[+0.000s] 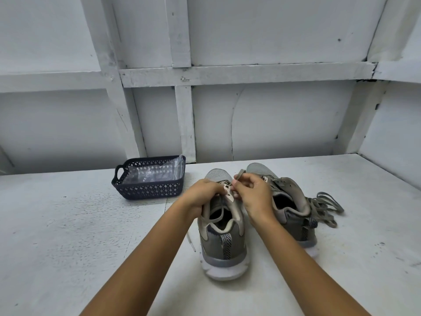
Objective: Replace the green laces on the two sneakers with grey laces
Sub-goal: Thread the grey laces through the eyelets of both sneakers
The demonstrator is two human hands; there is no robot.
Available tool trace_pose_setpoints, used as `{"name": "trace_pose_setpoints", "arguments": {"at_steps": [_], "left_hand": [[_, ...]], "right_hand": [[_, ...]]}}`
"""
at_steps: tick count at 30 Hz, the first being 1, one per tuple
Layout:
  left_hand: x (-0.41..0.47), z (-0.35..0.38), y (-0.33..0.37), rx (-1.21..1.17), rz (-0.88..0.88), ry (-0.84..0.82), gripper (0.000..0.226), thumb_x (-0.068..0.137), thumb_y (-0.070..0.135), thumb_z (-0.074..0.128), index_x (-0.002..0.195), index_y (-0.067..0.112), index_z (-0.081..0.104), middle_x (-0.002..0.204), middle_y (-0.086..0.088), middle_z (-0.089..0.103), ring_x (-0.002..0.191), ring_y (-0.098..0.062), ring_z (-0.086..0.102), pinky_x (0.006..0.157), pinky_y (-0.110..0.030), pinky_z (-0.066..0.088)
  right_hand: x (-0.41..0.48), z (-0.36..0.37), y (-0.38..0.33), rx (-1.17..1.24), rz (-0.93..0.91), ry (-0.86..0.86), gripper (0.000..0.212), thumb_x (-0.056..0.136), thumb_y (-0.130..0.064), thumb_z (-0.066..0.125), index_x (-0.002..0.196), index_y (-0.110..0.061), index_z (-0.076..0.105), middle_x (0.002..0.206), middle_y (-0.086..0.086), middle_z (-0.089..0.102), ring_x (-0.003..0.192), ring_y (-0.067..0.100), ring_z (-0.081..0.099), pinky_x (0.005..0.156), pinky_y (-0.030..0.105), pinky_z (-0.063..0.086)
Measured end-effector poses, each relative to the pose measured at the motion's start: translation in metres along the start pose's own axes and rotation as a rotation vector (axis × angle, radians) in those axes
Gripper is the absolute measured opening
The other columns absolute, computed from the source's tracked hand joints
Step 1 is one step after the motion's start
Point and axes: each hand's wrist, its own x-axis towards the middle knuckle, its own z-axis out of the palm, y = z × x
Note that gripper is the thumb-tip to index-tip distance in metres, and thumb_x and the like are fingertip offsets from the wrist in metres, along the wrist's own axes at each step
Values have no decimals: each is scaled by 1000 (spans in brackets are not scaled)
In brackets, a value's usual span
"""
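Two grey-olive sneakers stand heels toward me on the white table. Over the eyelets of the near left sneaker (224, 238), my left hand (201, 195) grips the upper and a lace strand. My right hand (251, 192) pinches a lace (239, 174) that loops up above its fingers. One pale lace end (191, 241) hangs down the shoe's left side onto the table. The right sneaker (293, 208) stands behind my right wrist with its tongue open and no lace in it. A heap of loose greenish-grey laces (325, 207) lies to its right.
A dark perforated plastic basket (148, 190) with clear plastic wrapping inside stands at the back left of the table (68, 236). A white panelled wall rises behind the table, and a side wall closes in at the right.
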Motion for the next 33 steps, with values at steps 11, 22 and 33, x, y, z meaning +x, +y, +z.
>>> {"name": "trace_pose_setpoints", "arguments": {"at_steps": [11,22,33], "left_hand": [[3,0,-5,-75,21,-52,24,84,-9,52,66,7,54,64,-10,50,56,-19,50,52,-21,45],[2,1,-6,-116,15,-41,19,85,-8,53,72,5,57,71,-12,54,61,-20,52,59,-25,47],[-3,1,-7,-91,57,-59,24,87,-5,54,67,9,58,61,-5,54,58,-16,52,58,-24,46]], "right_hand": [[4,0,6,-30,-30,0,27,85,6,60,70,-16,58,65,3,60,46,2,53,49,13,46],[2,1,8,-39,-74,25,28,84,8,61,68,-15,57,64,3,60,44,-2,53,50,12,46],[-8,2,7,-468,-353,83,7,78,1,65,73,-3,64,72,5,65,71,18,57,63,21,38]]}}
